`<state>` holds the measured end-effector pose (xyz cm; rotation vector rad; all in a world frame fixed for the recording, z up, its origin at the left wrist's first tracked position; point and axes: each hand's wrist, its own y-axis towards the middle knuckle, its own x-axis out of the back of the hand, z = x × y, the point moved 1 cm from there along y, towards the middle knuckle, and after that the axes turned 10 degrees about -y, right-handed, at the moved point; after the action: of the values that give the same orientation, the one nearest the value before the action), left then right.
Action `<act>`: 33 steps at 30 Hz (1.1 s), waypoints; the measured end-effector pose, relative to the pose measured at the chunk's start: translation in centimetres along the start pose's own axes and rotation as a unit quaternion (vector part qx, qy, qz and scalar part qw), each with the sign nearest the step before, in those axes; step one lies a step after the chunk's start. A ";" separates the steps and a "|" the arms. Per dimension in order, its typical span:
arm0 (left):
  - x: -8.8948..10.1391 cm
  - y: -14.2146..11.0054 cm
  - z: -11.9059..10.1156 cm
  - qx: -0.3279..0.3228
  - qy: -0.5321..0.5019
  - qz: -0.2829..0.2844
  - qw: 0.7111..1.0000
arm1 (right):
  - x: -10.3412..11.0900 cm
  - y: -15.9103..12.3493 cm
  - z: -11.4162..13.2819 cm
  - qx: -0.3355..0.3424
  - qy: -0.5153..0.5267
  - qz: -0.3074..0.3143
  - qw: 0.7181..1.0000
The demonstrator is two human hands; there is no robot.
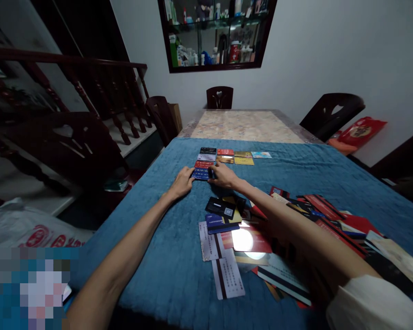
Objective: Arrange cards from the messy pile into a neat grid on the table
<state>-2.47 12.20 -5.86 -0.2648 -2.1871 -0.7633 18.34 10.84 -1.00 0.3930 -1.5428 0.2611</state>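
Note:
A blue card [201,173] with pale print lies flat on the blue cloth, between my two hands. My left hand [183,182] grips its left edge, fingers bent and close together. At the card's right edge is my right hand [223,176], with thumb and fingers pinched on it. Directly beyond it, a red card [204,164] touches or slightly underlies it. Farther up that column lie a pale lilac card [206,157] and a black card [208,150]. Beside them sit another red card [225,152], a yellow card [244,161] and a light blue card [261,155].
A loose heap of cards spreads under and around my right forearm, including a black card [220,207] and white cards with dark stripes [228,277]. The blue cloth [158,266] covers the near table. Dark chairs [333,114] stand around it; a railing [69,59] runs left.

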 end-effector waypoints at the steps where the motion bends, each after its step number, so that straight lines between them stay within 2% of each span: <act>1: 0.0 0.0 0.0 -0.001 0.001 -0.003 1.000 | 0.0 0.1 0.0 0.002 -0.001 0.002 1.000; 10: -0.2 -0.3 -0.6 0.003 0.019 -0.025 1.000 | 0.1 0.4 0.0 0.013 -0.006 0.024 1.000; 33: -0.1 -0.1 -0.8 -0.001 0.011 -0.054 0.998 | 0.8 -0.3 0.7 0.003 -0.008 0.012 1.000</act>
<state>-2.00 11.65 -5.58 -0.1398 -2.1947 -0.8232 17.83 10.25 -0.22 0.3825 -1.5643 0.2817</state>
